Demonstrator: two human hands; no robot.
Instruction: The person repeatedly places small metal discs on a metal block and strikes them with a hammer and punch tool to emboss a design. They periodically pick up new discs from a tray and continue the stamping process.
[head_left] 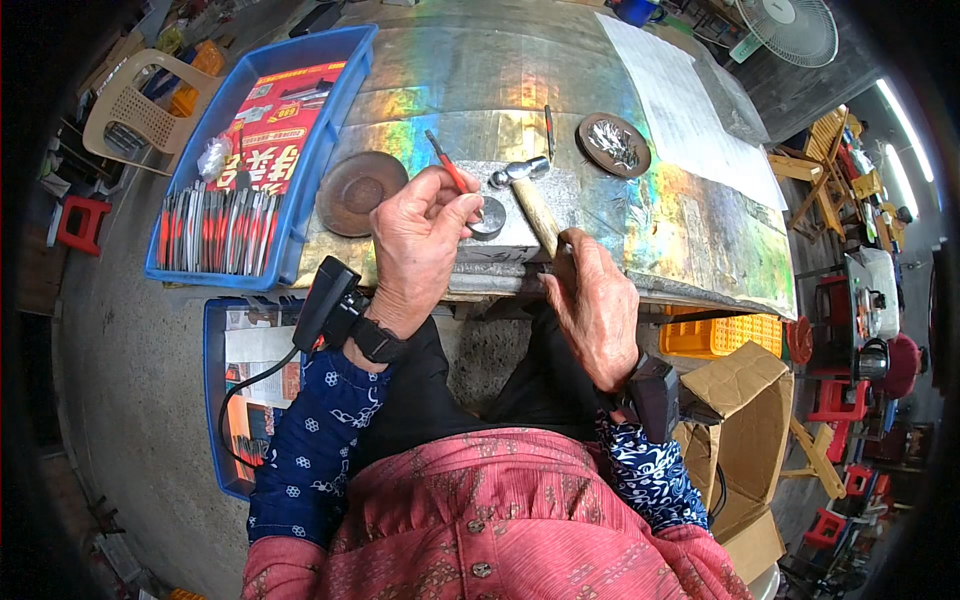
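Head view, person seated at a metal-clad workbench (560, 60) with iridescent sheen. Left hand (420, 245) is pinched closed, thumb and forefinger gripping a small red-handled tool (447, 163), holding it down on a round steel anvil disc (490, 220) that sits on a grey block at the bench's near edge. Right hand (592, 300) is wrapped in a full fist around the wooden handle of a small ball-peen hammer (525, 185); the hammer head hangs just above and beside the disc, close to the piece, not clearly touching it.

Blue tray (320, 60) to the left holds a row of many red-and-silver pieces (215, 230) stacked side by side, same look as the one in hand, plus a red printed sheet. Cannot tell whether that row is finished or waiting stock. Rusty round dish (355, 190) sits just left of the left hand, looks empty. Second round dish (613, 143) farther back right holds small shiny metal bits. A thin pin-like tool (549, 125) lies between the hammer and that dish.

Progress judgement: one piece is in work on the disc, hammering step in hand; a big batch is involved, and how much remains cannot be read from this view.

A second blue tray (215, 400) sits below the bench on the left, a cardboard box (745, 400) and an orange crate (720, 335) on the right. Black wrist devices on both arms.
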